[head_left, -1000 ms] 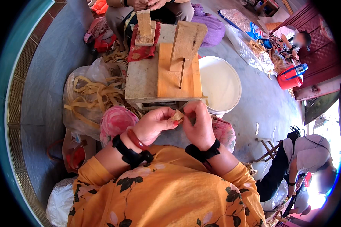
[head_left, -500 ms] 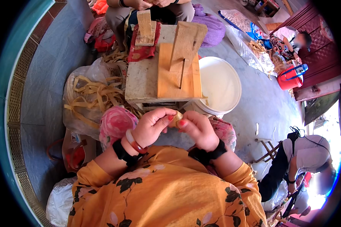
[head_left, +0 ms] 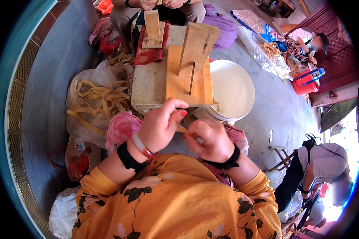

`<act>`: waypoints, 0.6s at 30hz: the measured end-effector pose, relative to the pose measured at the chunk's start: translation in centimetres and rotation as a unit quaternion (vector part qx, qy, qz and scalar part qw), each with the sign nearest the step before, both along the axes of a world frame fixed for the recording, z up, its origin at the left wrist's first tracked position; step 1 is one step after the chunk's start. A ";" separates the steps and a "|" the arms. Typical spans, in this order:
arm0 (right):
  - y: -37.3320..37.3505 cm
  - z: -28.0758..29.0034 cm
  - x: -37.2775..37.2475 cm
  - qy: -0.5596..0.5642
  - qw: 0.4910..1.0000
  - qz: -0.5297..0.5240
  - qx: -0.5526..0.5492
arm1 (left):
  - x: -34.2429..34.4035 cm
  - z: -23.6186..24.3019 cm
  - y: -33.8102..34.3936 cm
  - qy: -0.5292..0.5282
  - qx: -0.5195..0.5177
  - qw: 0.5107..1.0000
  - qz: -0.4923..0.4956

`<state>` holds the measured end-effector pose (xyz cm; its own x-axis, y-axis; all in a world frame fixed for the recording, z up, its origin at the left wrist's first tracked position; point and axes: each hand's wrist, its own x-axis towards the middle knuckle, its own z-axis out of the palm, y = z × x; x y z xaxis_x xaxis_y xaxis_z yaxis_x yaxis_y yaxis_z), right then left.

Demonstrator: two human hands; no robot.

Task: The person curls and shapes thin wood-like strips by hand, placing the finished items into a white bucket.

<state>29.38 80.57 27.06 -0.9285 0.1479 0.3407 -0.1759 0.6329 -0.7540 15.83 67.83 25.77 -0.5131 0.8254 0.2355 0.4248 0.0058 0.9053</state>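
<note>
In front of my lap, my left hand is closed on a thin tan strip, its red-nailed thumb and forefinger raised near the front edge of the low worktable. My right hand, lower and to the right, pinches the same strip, which runs short between the two hands and is partly hidden by my fingers. Beyond them on the worktable lies an orange board carrying an upright wooden block with a slot. A smaller wooden block stands on red cloth farther back.
A clear bag of tan strips lies left of the worktable, a white round bucket right of it. A co-worker's hands are across the table. Two people work at right, near a red bucket.
My left hand has risen toward the table edge and my hands have drawn slightly apart, so the tan piece that was bunched between my fingertips now stretches between them as a strip.
</note>
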 end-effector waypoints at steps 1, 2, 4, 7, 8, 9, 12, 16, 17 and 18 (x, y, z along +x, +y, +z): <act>0.5 -0.2 0.1 0.003 1.000 -0.001 0.006 | -0.6 -0.2 0.2 -0.016 -0.002 1.000 -0.001; 0.8 -0.1 0.1 0.002 1.000 -0.006 0.016 | -0.7 -0.5 0.3 -0.030 -0.013 0.999 -0.005; 1.5 -0.5 -0.3 0.000 1.000 -0.026 0.006 | -2.1 -1.3 0.2 -0.195 -0.093 0.973 -0.077; 2.9 -1.2 -0.6 -0.021 0.996 -0.080 -0.013 | -4.7 -0.9 0.3 -0.309 -0.165 0.926 -0.142; 3.4 -1.3 -1.0 -0.015 0.996 -0.089 -0.011 | -5.3 -1.1 0.5 -0.316 -0.174 0.921 -0.145; 4.0 -1.5 -1.5 -0.009 0.995 -0.098 -0.010 | -5.8 -1.1 0.9 -0.322 -0.183 0.917 -0.148; 5.9 -1.2 -3.4 0.002 0.991 -0.133 0.006 | -6.1 -0.8 3.3 -0.230 -0.119 0.962 -0.080; 7.8 -4.4 -4.9 0.019 0.978 -0.186 0.093 | -6.7 -4.1 5.8 0.051 -0.095 0.993 0.054; 8.5 -5.3 -5.0 0.020 0.972 -0.197 0.122 | -7.0 -4.4 6.2 0.104 -0.111 0.985 0.076; 9.5 -5.8 -4.0 0.010 0.970 -0.227 0.087 | -6.8 -3.5 5.5 0.069 -0.130 0.987 0.071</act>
